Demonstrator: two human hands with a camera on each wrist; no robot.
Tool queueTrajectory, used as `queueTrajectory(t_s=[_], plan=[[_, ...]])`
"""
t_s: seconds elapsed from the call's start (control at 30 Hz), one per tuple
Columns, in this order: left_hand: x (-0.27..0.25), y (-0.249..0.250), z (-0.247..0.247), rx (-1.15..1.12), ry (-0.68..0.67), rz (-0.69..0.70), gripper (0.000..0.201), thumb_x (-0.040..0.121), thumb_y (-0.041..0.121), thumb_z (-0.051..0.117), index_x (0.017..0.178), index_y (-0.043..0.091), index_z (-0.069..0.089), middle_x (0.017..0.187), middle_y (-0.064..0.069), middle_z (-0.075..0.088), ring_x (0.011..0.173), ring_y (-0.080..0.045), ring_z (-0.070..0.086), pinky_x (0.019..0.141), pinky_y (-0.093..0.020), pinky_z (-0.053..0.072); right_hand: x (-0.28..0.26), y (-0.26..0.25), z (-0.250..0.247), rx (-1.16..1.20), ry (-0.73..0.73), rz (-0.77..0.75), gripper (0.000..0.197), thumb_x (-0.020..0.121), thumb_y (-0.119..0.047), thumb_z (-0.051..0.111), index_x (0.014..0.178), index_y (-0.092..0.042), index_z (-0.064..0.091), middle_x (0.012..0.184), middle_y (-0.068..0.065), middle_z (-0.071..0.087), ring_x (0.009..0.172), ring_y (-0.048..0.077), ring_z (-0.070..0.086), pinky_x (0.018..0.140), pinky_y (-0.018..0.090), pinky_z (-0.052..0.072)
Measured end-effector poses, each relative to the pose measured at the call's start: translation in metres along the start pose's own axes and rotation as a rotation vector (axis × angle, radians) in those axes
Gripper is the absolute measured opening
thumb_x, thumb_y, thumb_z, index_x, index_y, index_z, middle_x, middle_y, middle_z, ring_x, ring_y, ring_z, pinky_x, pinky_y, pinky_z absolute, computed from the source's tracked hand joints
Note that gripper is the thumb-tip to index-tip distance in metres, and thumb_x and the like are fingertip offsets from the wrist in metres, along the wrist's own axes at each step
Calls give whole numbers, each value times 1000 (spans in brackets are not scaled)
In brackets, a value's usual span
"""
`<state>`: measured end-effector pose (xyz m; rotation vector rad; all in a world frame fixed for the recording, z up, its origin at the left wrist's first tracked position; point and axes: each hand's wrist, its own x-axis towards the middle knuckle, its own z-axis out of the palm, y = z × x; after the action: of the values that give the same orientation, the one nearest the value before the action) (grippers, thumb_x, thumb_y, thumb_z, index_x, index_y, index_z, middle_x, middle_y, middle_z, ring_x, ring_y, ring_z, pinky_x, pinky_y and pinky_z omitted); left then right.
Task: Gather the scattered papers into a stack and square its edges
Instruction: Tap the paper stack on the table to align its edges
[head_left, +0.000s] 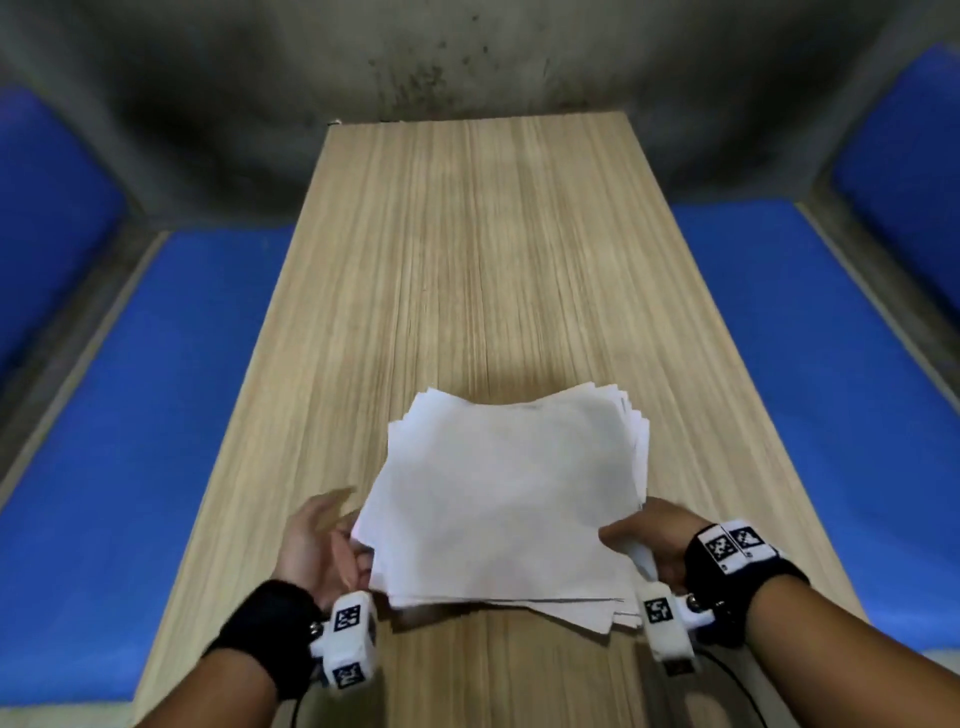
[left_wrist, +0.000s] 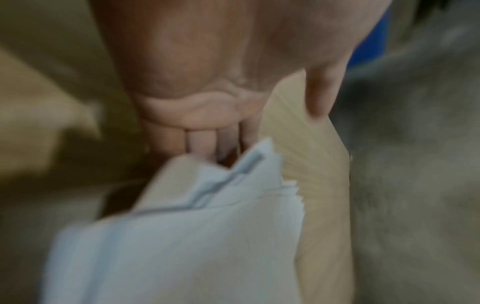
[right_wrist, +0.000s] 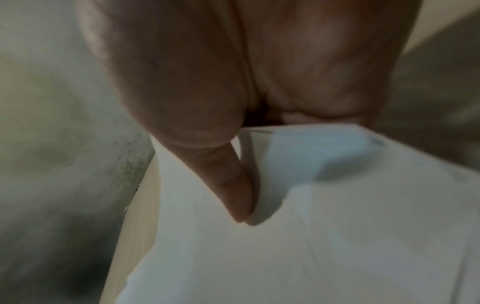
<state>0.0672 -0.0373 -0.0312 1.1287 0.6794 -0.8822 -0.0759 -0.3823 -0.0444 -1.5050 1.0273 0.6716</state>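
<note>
papers gathered into one loose pile, lifted at the near edge for squaring

the white sheets of paper (head_left: 506, 499) are already collected into a single pile at the near end of the long, pale wood-grain surface (head_left: 467, 249). the pile is not yet square: at the far corners and along the right side the sheets are fanned out in small steps, and a few lower sheets stick out at the near right corner.

the pile is held from both sides, probably so that it can be raised and its edges knocked level. the right hand (head_left: 652, 540) is closed on the pile's near right corner: in the right wrist view the thumb (right_wrist: 228, 185) is pressed down on the top sheet, denting it, while the fingers go under the pile and are hidden. a firm pinch here keeps the sheets from sliding while the other side is worked.

the left hand (head_left: 317, 540) is placed at the near left edge with the palm turned toward the pile. in the left wrist view its fingers (left_wrist: 200, 142) are seen reaching to the ruffled edge, the thumb held apart; the view is blurred, so whether the edge is gripped or only touched cannot be told. a flat hand against that side would serve to push the stepped edges flush.

blue padded benches (head_left: 156, 415) run along both sides of the surface and carry no papers, so gathering is judged complete and only the squaring remains.
</note>
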Motion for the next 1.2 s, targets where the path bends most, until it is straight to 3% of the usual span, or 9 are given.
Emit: queueTrajectory(t_s=[0.13,0.2,0.3,0.37,0.47,0.67,0.73,0.97,1.2], plan=[[6,9,25,601,36,93,23,80,6,68,101,-4,69,84,-21,73,61,-30,66,56,-29,51,-15,-17,4,-3,78,-144,38,58,-17,76,95,-9,70,85,21,74,78,41,72,73,54,59],[7,17,41,655,115,270,22,79,-7,64,99,-2,69,92,-22,73,67,-28,70,59,-30,56,-29,-34,11,-9,161,-312,8,73,-5,71,80,-7,68,77,13,71,72,28,69,59,26,60],[2,37,63,523,138,572,18,80,-4,66,96,3,67,99,-17,73,78,-28,72,71,-31,61,-47,-58,17,107,346,-598,16,87,1,67,75,-10,66,76,9,66,73,20,62,53,15,50],[-16,53,78,528,206,838,12,86,-1,66,98,2,64,90,-8,69,72,-13,68,61,-10,54,-60,-71,13,232,482,-725,11,87,-4,69,78,-11,67,74,4,66,66,12,60,58,20,48],[-42,65,88,574,245,1057,9,90,9,64,94,1,66,80,-3,65,61,1,61,56,-8,47,-75,-81,5,354,567,-835,20,84,-6,72,72,-20,64,74,-11,65,57,-12,59,56,8,48],[-30,36,75,481,218,1000,24,81,-16,61,81,8,62,64,9,65,53,13,58,54,-5,46,-58,-60,11,375,521,-719,27,81,6,71,79,-20,65,76,-4,69,67,8,66,58,14,54],[-16,30,70,389,217,970,35,79,-22,56,78,13,57,63,10,66,55,9,58,57,-7,47,-54,-58,14,454,505,-752,28,82,15,64,86,-13,65,78,-2,68,63,-1,67,55,11,53],[6,23,102,458,329,922,10,82,-4,57,79,5,60,71,-5,57,67,-17,52,51,-13,43,-47,-81,29,562,631,-751,15,72,-11,58,57,-11,55,48,-12,57,44,-3,49,48,20,43],[-22,58,89,417,347,1146,6,76,3,62,77,-3,60,65,-6,54,51,-2,45,53,-13,41,-86,-102,11,598,646,-941,29,81,7,61,62,-15,60,57,-9,59,46,-5,54,47,14,47]])
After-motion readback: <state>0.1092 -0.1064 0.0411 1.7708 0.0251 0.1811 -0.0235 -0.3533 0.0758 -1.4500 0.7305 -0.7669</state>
